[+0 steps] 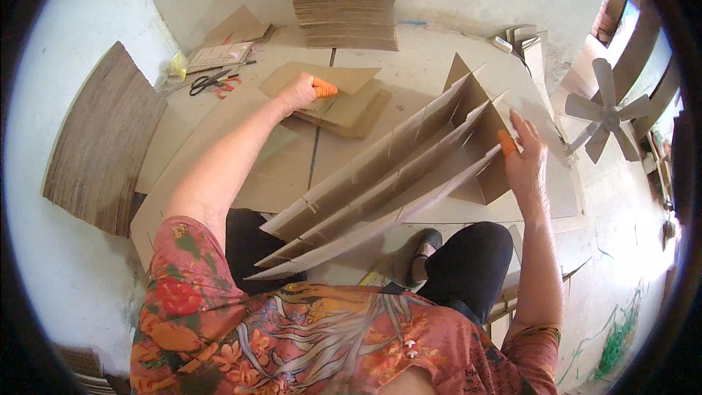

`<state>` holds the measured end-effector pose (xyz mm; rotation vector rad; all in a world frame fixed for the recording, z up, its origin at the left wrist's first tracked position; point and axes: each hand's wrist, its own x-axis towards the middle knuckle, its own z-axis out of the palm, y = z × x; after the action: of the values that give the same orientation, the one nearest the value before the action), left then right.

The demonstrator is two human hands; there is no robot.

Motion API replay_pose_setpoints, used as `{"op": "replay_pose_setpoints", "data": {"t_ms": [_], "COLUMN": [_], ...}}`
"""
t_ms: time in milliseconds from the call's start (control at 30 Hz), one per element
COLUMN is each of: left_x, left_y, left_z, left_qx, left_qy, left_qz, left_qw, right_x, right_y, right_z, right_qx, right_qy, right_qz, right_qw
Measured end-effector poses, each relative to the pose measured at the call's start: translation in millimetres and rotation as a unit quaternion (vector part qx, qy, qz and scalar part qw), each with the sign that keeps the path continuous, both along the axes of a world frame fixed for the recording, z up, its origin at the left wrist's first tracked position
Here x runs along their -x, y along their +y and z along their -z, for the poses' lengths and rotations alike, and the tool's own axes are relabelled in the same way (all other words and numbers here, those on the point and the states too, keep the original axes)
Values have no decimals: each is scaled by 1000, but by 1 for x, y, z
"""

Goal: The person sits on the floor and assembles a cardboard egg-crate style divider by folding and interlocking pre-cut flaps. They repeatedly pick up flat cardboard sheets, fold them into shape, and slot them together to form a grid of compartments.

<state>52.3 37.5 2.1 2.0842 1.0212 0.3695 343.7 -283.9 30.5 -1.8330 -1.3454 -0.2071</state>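
Note:
My left hand (pixel 307 90), with an orange finger cover, grips the top cardboard sheet (pixel 351 78) over a small pile of cardboard pieces (pixel 356 115). On the right, my right hand (pixel 526 153), also with an orange cover, rests its thumb and fingers at the end of a slotted cardboard divider assembly (pixel 384 175). Three long strips slant from my lap up to the right. A cross piece (pixel 491 181) stands across their far right ends. How firmly my right hand grips the cardboard is hard to tell.
Tall cardboard stacks stand at the back (pixel 345 5) and left (pixel 104 148). Black-handled scissors (pixel 205 82) and an orange-handled tool (pixel 227 86) lie at the back left. A fan (pixel 610 115) stands on the right; green twine (pixel 617 343) lies at lower right.

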Motion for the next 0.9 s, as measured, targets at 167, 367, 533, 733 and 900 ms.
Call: {"op": "replay_pose_setpoints", "data": {"t_ms": [167, 367, 533, 733, 900], "left_x": [-20, -53, -39, -1, 20], "left_y": [-35, -178, -192, -165, -171], "left_z": [-15, -54, -53, -42, -50], "left_qx": [-100, -286, -275, -106, -112], "left_qy": [-266, -272, -177, 63, 44], "left_qz": [47, 333, 239, 117, 112], "left_qw": [958, 857, 914, 986, 986], "right_x": [32, 43, 17, -8, -17], "right_y": [4, 10, -26, -76, -90], "right_z": [1, -1, 5, 8, 24], "right_qx": [-42, -148, -281, -325, -294], "right_qy": [341, 695, 593, 458, 417], "right_qz": [-166, -251, -164, -95, -87], "right_qw": [924, 657, 737, 822, 856]}}
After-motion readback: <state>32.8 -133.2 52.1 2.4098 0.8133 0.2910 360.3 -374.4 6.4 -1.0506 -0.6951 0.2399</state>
